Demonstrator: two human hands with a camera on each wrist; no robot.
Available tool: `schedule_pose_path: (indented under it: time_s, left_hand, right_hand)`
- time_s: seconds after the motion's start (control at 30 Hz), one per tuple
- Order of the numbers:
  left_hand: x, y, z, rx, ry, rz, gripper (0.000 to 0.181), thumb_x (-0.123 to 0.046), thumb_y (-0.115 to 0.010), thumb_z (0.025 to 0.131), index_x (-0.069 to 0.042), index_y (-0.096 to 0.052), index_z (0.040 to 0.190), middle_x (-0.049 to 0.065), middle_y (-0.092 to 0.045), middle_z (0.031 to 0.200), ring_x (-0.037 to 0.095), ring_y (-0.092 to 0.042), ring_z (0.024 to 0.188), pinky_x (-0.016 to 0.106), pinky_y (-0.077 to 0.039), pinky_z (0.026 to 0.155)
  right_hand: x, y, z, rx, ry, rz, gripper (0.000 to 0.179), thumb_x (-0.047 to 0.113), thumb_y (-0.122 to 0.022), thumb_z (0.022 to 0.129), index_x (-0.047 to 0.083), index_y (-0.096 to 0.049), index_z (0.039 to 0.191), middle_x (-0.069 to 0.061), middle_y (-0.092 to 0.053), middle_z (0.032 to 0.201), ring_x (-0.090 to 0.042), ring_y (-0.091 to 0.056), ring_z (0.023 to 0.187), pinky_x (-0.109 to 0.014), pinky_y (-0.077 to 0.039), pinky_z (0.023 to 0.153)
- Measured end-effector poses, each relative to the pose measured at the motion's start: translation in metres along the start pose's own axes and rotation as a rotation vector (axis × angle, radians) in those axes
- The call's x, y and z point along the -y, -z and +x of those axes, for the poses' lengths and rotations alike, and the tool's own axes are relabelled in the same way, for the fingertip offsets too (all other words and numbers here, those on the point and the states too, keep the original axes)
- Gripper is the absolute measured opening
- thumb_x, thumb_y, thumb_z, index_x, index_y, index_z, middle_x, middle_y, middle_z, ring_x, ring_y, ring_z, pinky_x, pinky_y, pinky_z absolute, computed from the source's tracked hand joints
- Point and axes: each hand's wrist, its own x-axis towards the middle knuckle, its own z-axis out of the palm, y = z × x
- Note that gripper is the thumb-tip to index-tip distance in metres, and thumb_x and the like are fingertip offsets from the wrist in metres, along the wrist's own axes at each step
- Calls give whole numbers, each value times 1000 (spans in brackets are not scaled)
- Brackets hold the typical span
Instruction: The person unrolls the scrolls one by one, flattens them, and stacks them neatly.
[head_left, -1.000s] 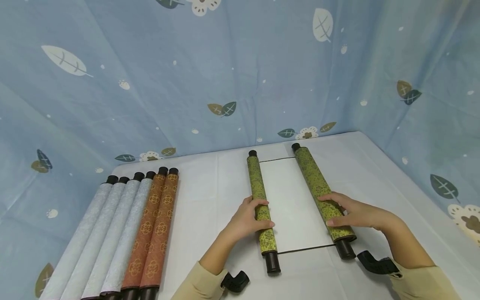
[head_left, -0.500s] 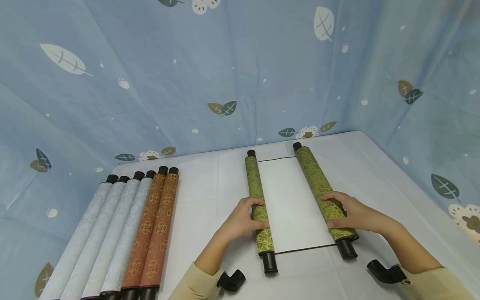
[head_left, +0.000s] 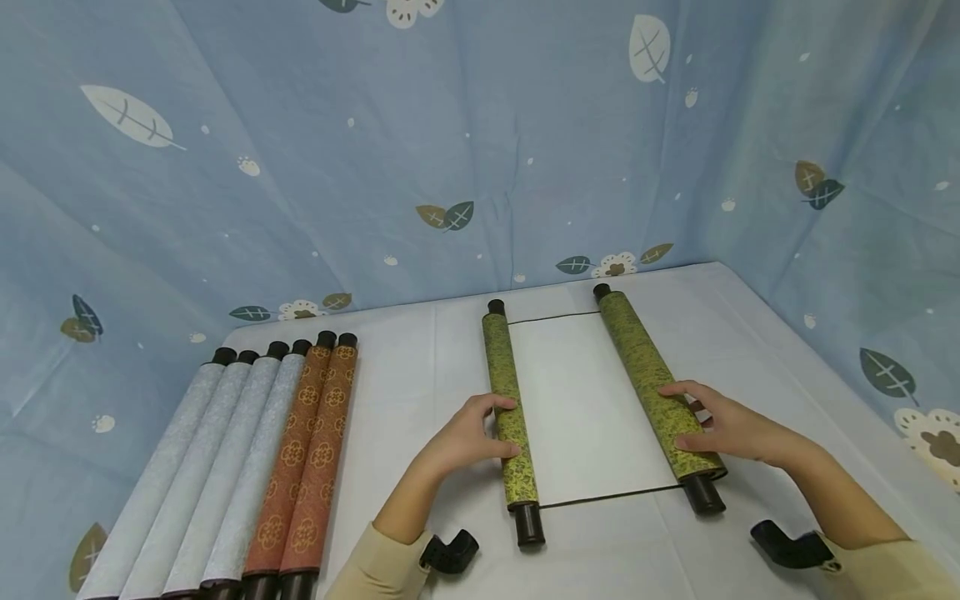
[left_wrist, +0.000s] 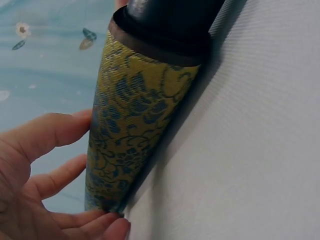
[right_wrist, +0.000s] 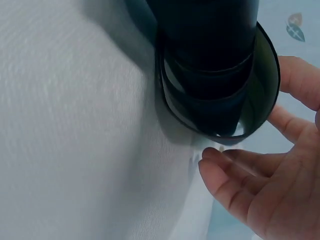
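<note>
A partly unrolled hanging scroll (head_left: 585, 400) lies on the white-covered table, a blank white panel showing between its two green-and-yellow patterned rolls. My left hand (head_left: 467, 433) holds the thinner left roll (head_left: 498, 358), thumb and forefinger on top. In the left wrist view, more fingers reach beneath this roll's brocade backing (left_wrist: 135, 110). Around the thicker right roll (head_left: 637, 350) curve the thumb and fingers of my right hand (head_left: 738, 427). The right wrist view shows the dark roller end (right_wrist: 210, 40) inside loose outer windings, with fingers along the far side.
At left lie several rolled scrolls side by side: pale blue-white ones (head_left: 202, 467) and two orange-brown ones (head_left: 318, 450) with gold flowers. A blue curtain (head_left: 480, 150) with leaf prints stands behind the white tabletop (head_left: 405, 400). Black wrist mounts (head_left: 791, 546) jut from both sleeves.
Both rolls have moved apart, the left one leftward and the right one rightward, so the white panel between them is wider. Both hands have moved outward with them.
</note>
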Motion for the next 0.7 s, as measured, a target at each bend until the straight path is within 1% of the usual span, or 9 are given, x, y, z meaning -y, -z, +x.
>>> schedule_pose_path:
  time_s: [0.1,0.17,0.2,0.3,0.33,0.4,0.43,0.57,0.7]
  left_hand:
    - [0,2,0,23,-29,-3,57,-17,-75,78,-11,-53,130,16,-37,143,38,-30,135,56,-30,104]
    - [-1,2,0,42,-36,7,56,-15,-73,79,-9,-52,131,19,-34,144,40,-27,136,58,-30,103]
    - [-1,1,0,49,-36,16,56,-15,-72,80,-9,-51,132,21,-31,146,41,-26,136,58,-31,102]
    - [-3,-2,2,53,-26,49,59,-18,-69,81,-11,-49,136,28,-20,149,46,-22,137,60,-34,98]
    - [-3,-4,3,49,-17,56,59,-20,-69,81,-13,-48,137,29,-16,150,47,-21,137,61,-34,97]
    - [-3,-8,6,23,-6,79,60,-26,-70,82,-15,-48,137,29,-14,151,49,-21,136,62,-34,96]
    - [-3,-11,7,3,-2,89,59,-29,-71,82,-16,-50,136,30,-15,151,49,-22,136,63,-34,96]
    - [-4,-21,12,-90,12,134,59,-41,-76,78,-18,-55,128,30,-21,149,50,-26,134,64,-35,96]
    - [-6,-28,15,-159,18,179,59,-45,-78,74,-19,-56,122,30,-23,147,50,-30,132,64,-38,92]
  right_hand:
    - [-2,1,-2,9,23,17,62,17,-68,87,1,-37,139,-28,-33,140,-38,-46,108,-43,-44,76]
    - [-2,1,-2,18,41,24,61,16,-66,88,1,-36,140,-29,-31,141,-41,-43,111,-38,-44,74]
    - [-2,0,-1,23,48,24,61,16,-66,89,0,-36,140,-29,-30,142,-44,-40,114,-38,-44,74]
    - [0,0,2,45,45,5,60,15,-65,89,-2,-37,139,-35,-23,144,-55,-26,125,-49,-47,79]
    - [1,0,3,50,39,-2,59,16,-65,89,-2,-38,138,-37,-20,144,-58,-21,127,-55,-46,80]
    - [2,-1,7,53,26,-35,59,18,-67,87,-1,-41,137,-40,-16,143,-63,-14,128,-68,-40,80]
    - [3,-2,9,51,20,-55,58,20,-68,86,0,-44,135,-42,-14,143,-64,-12,128,-72,-37,80]
    - [8,-5,18,28,-12,-140,64,29,-75,80,3,-49,132,-44,-13,142,-65,-15,126,-74,-33,82]
    - [12,-8,29,25,-54,-178,79,35,-78,76,2,-43,139,-44,-6,143,-67,-13,126,-76,-29,83]
